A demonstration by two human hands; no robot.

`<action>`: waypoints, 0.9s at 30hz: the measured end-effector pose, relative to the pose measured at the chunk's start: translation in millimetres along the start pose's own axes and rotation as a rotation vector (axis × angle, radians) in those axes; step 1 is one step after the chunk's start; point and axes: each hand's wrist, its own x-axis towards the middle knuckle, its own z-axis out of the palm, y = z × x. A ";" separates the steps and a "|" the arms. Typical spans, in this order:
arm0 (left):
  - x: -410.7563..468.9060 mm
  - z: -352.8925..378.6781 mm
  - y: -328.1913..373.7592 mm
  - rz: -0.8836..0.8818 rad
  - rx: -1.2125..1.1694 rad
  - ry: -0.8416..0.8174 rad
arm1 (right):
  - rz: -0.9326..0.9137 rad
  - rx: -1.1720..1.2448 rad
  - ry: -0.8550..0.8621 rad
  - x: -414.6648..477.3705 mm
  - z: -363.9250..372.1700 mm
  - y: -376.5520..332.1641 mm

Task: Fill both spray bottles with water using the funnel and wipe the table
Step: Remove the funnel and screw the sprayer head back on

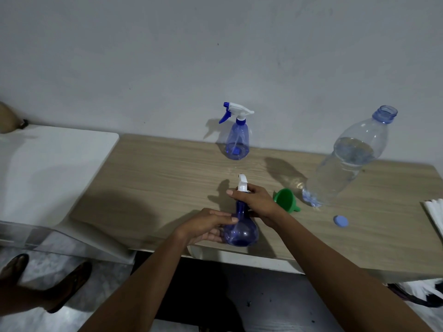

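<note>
A blue spray bottle with a white trigger head stands near the front edge of the wooden table. My left hand holds its round body from the left. My right hand grips its neck just under the white head. A second blue spray bottle stands by the wall, its head on. A green funnel lies on its side to the right of my right hand. A large clear water bottle, uncapped and partly full, stands beyond the funnel.
A blue cap lies on the table to the right of the funnel. Folded white paper lies at the table's right edge. A white surface adjoins the table on the left. Feet in sandals stand on the floor lower left.
</note>
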 end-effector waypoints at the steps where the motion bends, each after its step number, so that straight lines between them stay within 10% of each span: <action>1: -0.4 0.0 0.7 0.000 0.006 -0.006 | 0.002 -0.002 0.002 1.1 -0.2 -0.3; 27: 4.3 -8.9 9.4 -0.047 0.081 -0.039 | 0.000 -0.056 0.024 17.1 2.3 6.6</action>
